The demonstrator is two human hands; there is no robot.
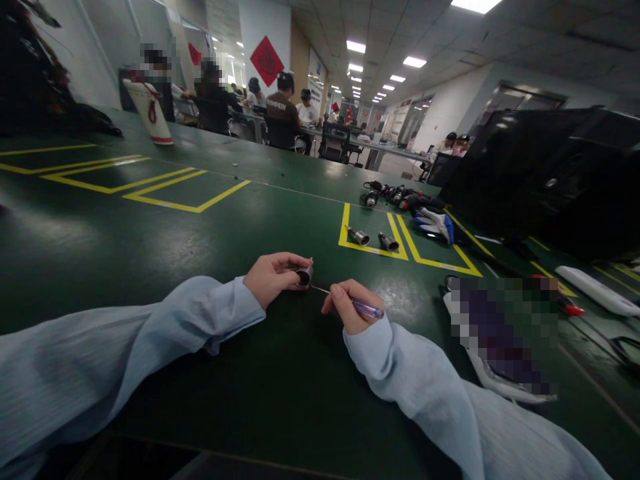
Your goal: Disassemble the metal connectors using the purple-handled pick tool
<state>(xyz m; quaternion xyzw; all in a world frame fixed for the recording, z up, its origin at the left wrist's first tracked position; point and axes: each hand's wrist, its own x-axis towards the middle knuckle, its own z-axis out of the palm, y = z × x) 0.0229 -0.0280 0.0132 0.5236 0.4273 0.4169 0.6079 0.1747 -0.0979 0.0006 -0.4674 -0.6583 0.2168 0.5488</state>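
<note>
My left hand (274, 275) is closed round a small metal cylinder-shaped part (305, 275), its dark hollow end turned toward me. In my right hand (353, 303) is a thin screwdriver (367, 309) with a clear purple handle. The screwdriver's tip reaches to the lower right side of the metal part; whether it touches a screw is too small to tell. Both hands are just above the green table (240, 393). Beyond them, inside a yellow-taped box, lie two similar metal parts, one on the left (359, 236) and one on the right (389, 242).
Dark cabled parts (385, 193) and a blue-and-white glove (434, 225) lie behind the taped boxes. A blurred-out phone-like device (500, 340) rests by my right forearm. A white cup (149, 112) stands far left, and a large black object (540, 173) at right. Several people sit at tables behind.
</note>
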